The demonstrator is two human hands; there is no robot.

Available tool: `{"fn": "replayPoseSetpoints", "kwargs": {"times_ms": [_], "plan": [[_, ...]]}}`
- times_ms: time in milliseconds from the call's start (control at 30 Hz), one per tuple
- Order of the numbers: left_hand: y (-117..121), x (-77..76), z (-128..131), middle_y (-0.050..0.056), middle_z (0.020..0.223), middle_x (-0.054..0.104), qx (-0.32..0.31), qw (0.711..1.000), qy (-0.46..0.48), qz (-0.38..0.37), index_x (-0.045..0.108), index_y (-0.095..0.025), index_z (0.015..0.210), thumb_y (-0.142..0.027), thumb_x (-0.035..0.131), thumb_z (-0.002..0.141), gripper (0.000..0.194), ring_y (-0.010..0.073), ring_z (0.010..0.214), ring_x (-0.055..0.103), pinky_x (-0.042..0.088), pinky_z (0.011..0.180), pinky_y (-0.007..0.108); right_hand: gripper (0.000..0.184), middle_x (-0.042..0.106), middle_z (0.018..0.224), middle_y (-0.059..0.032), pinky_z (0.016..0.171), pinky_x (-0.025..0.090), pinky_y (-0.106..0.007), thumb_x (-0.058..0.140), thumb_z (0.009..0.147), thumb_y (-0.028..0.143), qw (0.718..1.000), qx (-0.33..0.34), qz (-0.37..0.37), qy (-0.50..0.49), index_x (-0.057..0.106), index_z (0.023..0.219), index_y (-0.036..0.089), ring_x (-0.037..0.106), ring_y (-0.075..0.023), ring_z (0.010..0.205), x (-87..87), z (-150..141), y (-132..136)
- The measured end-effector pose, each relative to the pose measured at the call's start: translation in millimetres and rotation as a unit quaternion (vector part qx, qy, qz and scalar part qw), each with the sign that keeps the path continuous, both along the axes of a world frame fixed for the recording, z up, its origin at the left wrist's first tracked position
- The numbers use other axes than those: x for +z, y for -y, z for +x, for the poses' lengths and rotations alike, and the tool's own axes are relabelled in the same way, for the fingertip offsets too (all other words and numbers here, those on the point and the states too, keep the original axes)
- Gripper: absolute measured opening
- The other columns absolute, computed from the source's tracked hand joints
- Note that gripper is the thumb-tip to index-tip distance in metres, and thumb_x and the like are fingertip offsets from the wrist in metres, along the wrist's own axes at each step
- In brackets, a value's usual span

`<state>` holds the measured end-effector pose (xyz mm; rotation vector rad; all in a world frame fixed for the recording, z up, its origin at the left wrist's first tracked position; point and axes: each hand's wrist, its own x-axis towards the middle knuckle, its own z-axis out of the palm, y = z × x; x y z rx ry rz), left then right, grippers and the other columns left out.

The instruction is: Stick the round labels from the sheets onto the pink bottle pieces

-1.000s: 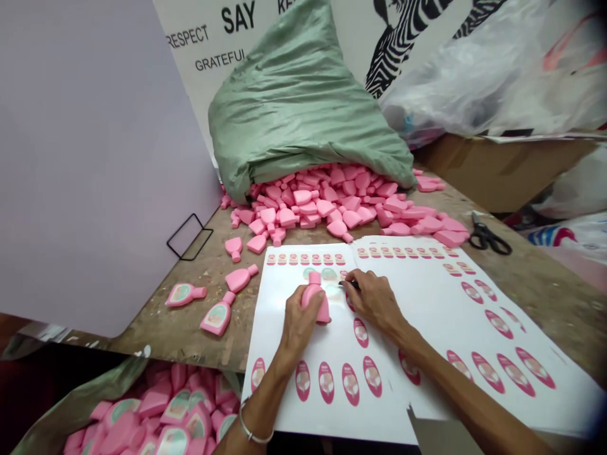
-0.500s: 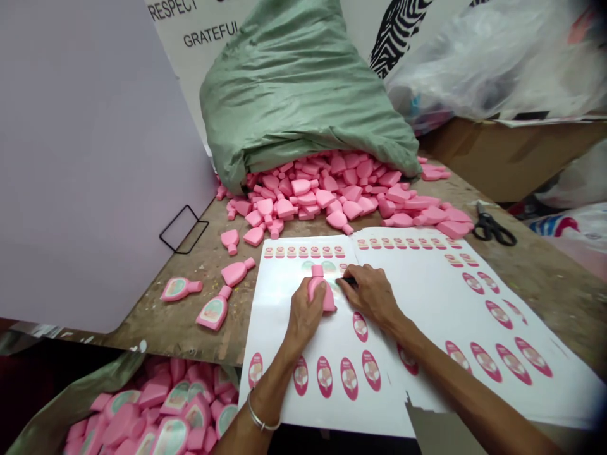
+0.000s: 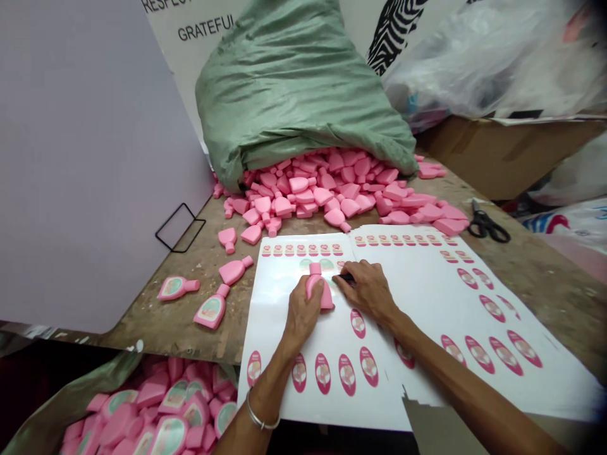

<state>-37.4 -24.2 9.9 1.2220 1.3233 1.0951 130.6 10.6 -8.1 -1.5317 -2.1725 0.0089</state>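
My left hand [image 3: 303,313] is shut on a pink plastic bottle [image 3: 320,291], which has no label on its visible face and is held just above the label sheet. My right hand [image 3: 365,294] pinches a small black tool [image 3: 347,277], its tip close to the bottle's shoulder. Beneath both hands lie white sheets of oval pink labels [image 3: 279,328]. Several pale labels near the top of the left sheet are partly hidden by my hands. A silver bangle [image 3: 262,412] circles my left wrist.
A green woven sack [image 3: 294,88] spills a heap of unlabelled pink bottles [image 3: 308,193] onto the worn wooden bench [image 3: 165,322]. Labelled bottles [image 3: 212,309] lie left of the sheets, and more fill a bag [image 3: 171,411] below the edge. Black scissors [image 3: 488,226] lie right.
The whole scene has shifted slightly up and left in view as my head moved. My right hand has edged closer to the bottle, and my left hand keeps its hold.
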Motion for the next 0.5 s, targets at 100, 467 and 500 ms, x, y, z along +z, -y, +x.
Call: {"fn": "replayPoseSetpoints", "kwargs": {"times_ms": [100,467,500], "plan": [[-0.1,0.0,-0.6,0.0,0.073,0.054,0.004,1.0,-0.02,0.014,0.062,-0.017,0.089,-0.049,0.052,0.084,0.034,0.0131,0.064,0.048,0.046,0.062,0.025,0.016,0.065,0.073,-0.0048,0.073,0.03,-0.033,0.053,0.085,0.031,0.999,0.017,0.045,-0.008,0.056,0.075,0.018,0.054,-0.0188,0.071,2.5,-0.6,1.5],[2.8,-1.1,-0.6,0.003,0.08,0.056,-0.002,0.993,0.103,-0.051,0.06,-0.016,0.095,-0.053,0.059,0.077,0.041,0.0149,0.067,0.056,0.052,0.059,0.027,0.023,0.066,0.077,-0.0062,0.075,0.031,-0.035,0.053,0.087,0.039,0.999,0.011,0.011,0.028,0.058,0.084,0.017,0.054,-0.0202,0.074,6.1,6.6,2.3],[2.9,-1.7,-0.6,0.003,0.081,0.057,-0.001,0.993,0.104,-0.053,0.06,-0.016,0.096,-0.053,0.058,0.077,0.042,0.0151,0.068,0.057,0.053,0.059,0.027,0.024,0.066,0.077,-0.0063,0.075,0.031,-0.035,0.053,0.087,0.04,0.999,0.02,0.013,0.024,0.058,0.082,0.017,0.054,-0.0199,0.073,4.9,5.4,2.9]]}}
